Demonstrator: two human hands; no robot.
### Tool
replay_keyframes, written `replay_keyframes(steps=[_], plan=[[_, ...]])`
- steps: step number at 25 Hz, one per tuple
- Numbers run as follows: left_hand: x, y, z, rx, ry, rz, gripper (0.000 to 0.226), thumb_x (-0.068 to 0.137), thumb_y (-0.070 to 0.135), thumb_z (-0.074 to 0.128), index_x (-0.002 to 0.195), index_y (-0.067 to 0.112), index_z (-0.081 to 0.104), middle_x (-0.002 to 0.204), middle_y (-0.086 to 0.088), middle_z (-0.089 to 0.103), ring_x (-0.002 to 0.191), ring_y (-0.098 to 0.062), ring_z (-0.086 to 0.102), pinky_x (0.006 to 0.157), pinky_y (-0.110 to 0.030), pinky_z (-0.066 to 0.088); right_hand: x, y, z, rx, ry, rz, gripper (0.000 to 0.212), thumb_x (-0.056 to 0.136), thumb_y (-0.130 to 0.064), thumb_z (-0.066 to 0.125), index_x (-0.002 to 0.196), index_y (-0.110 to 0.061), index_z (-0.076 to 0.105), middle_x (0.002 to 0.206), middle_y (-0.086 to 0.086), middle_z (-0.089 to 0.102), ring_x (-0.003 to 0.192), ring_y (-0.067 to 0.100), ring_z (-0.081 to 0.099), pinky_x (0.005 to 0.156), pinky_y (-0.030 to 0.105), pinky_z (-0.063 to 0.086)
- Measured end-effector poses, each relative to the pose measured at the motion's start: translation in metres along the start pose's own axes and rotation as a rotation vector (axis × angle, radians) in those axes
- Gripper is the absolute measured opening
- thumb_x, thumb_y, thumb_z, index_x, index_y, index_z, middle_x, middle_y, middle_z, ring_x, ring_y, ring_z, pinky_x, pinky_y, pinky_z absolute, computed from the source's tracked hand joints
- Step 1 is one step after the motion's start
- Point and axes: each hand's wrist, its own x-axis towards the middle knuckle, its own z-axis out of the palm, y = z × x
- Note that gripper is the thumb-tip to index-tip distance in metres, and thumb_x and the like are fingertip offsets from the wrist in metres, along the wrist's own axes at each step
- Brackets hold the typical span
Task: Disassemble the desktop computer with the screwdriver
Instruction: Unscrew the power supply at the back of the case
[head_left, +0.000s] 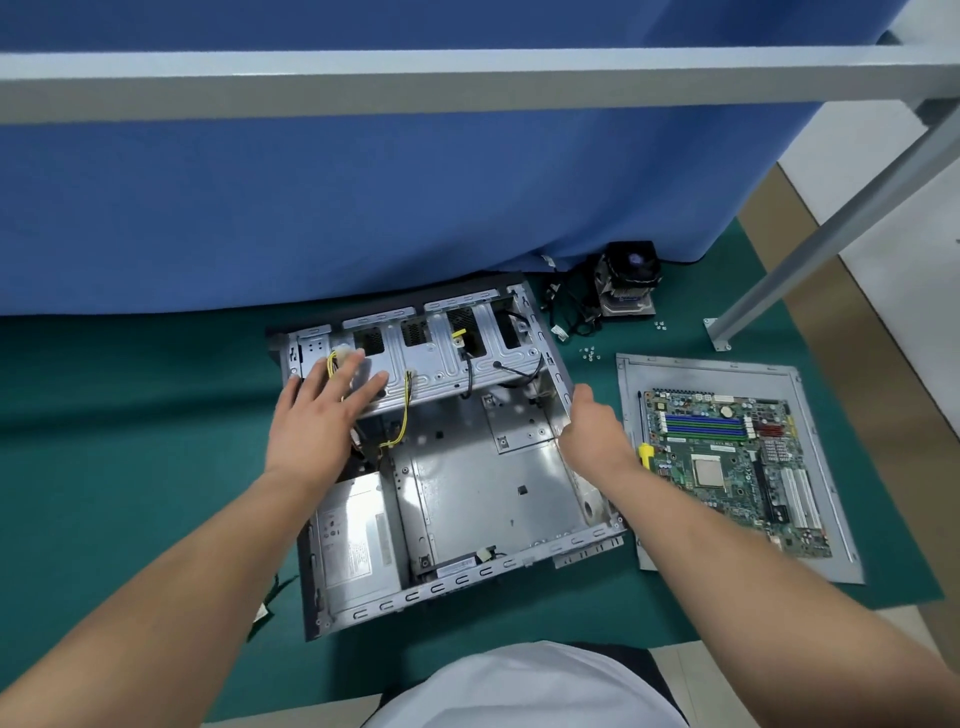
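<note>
Two hands steady my gutted desktop computer case (467, 467) on the green surface (130, 441): my left hand (317, 415) rests flat on the drive cage, my right hand (589, 431) grips the right wall's edge, stiff, probably sharp sheet metal best held by its rims.

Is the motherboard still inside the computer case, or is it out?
Out: the motherboard lies on a grey panel beside the case.

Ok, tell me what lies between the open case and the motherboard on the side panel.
In the head view, the right hand gripping the case wall, and behind it the yellow-handled screwdriver lying on the side panel along the motherboard edge.
</note>
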Motion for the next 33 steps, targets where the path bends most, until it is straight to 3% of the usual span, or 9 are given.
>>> replay_keyframes(steps=[6, 10, 13, 15, 18, 21, 27, 30, 33], plan=[[0.034, 0.007, -0.011, -0.061, -0.008, 0.007, 0.089, 0.09, -0.008, 0.052, 0.158, 0.046, 0.031, 0.172, 0.0, 0.011, 0.147, -0.037, 0.034, 0.128, -0.046, 0.014, 0.01, 0.01, -0.005, 0.03, 0.041, 0.053, 0.027, 0.092, 0.006, 0.044, 0.116, -0.004, 0.04, 0.094, 0.02, 0.059, 0.077, 0.035, 0.059, 0.055, 0.036, 0.04], [0.042, 0.012, -0.01, -0.08, -0.049, -0.015, 0.087, 0.094, -0.004, 0.052, 0.159, 0.047, 0.026, 0.172, -0.001, 0.012, 0.152, -0.036, 0.026, 0.128, -0.049, 0.01, 0.017, 0.012, -0.007, 0.076, 0.014, 0.066, 0.022, 0.097, 0.001, 0.044, 0.117, -0.005, 0.038, 0.104, 0.024, 0.062, 0.081, 0.037, 0.059, 0.063, 0.039, 0.046], [0.035, 0.019, -0.014, -0.177, -0.07, -0.126, 0.069, 0.099, 0.013, 0.06, 0.155, 0.045, 0.036, 0.171, 0.001, 0.016, 0.147, -0.038, 0.034, 0.126, -0.057, 0.013, 0.016, 0.029, -0.014, 0.223, -0.117, 0.012, 0.05, 0.108, -0.037, 0.045, 0.148, -0.011, 0.032, 0.141, 0.017, 0.056, 0.119, 0.036, 0.059, 0.097, 0.041, 0.05], [0.025, 0.027, -0.016, -0.289, -0.06, -0.168, 0.053, 0.1, 0.022, 0.062, 0.149, 0.039, 0.049, 0.171, -0.001, 0.019, 0.143, -0.041, 0.04, 0.123, -0.063, 0.015, 0.008, 0.056, -0.02, 0.365, -0.058, 0.027, 0.058, 0.105, -0.056, 0.039, 0.152, -0.022, 0.039, 0.147, 0.004, 0.056, 0.124, 0.023, 0.056, 0.1, 0.034, 0.043], [0.003, 0.041, -0.014, -0.354, -0.042, -0.189, 0.045, 0.101, 0.029, 0.059, 0.144, 0.037, 0.055, 0.171, -0.001, 0.018, 0.149, -0.045, 0.029, 0.121, -0.069, 0.011, -0.007, 0.116, -0.015, 0.355, 0.102, 0.176, 0.041, 0.106, -0.041, 0.049, 0.139, -0.017, 0.054, 0.132, 0.005, 0.066, 0.102, 0.017, 0.06, 0.09, 0.033, 0.049], [-0.026, 0.057, -0.014, -0.402, -0.003, -0.247, 0.043, 0.104, 0.04, 0.051, 0.146, 0.037, 0.054, 0.171, 0.003, 0.02, 0.157, -0.041, 0.007, 0.124, -0.062, 0.003, -0.011, 0.154, 0.008, 0.218, -0.012, 0.289, 0.039, 0.104, -0.027, 0.054, 0.138, -0.009, 0.054, 0.127, 0.013, 0.066, 0.099, 0.026, 0.063, 0.086, 0.036, 0.054], [-0.074, 0.084, 0.001, -0.183, -0.016, -0.154, 0.059, 0.104, 0.054, 0.02, 0.154, 0.035, 0.045, 0.169, 0.003, 0.024, 0.158, -0.02, 0.016, 0.128, -0.047, 0.008, 0.014, 0.152, 0.038, 0.029, -0.03, 0.375, 0.052, 0.098, -0.03, 0.063, 0.139, -0.004, 0.044, 0.135, 0.022, 0.051, 0.122, 0.041, 0.055, 0.099, 0.046, 0.051], [-0.068, 0.083, 0.004, -0.15, -0.005, -0.17, 0.056, 0.104, 0.052, 0.022, 0.151, 0.036, 0.048, 0.167, 0.004, 0.029, 0.157, -0.019, 0.02, 0.127, -0.046, 0.007, 0.021, 0.153, 0.044, -0.009, 0.001, 0.387, 0.049, 0.095, -0.024, 0.066, 0.135, -0.005, 0.044, 0.13, 0.022, 0.055, 0.118, 0.041, 0.058, 0.095, 0.046, 0.053], [-0.067, 0.081, 0.009, -0.137, 0.018, -0.157, 0.053, 0.105, 0.05, 0.023, 0.149, 0.038, 0.049, 0.166, 0.005, 0.033, 0.156, -0.018, 0.021, 0.126, -0.046, 0.007, 0.026, 0.156, 0.041, -0.019, -0.023, 0.373, 0.03, 0.092, -0.017, 0.063, 0.117, -0.007, 0.049, 0.109, 0.016, 0.062, 0.103, 0.037, 0.064, 0.08, 0.039, 0.054]])
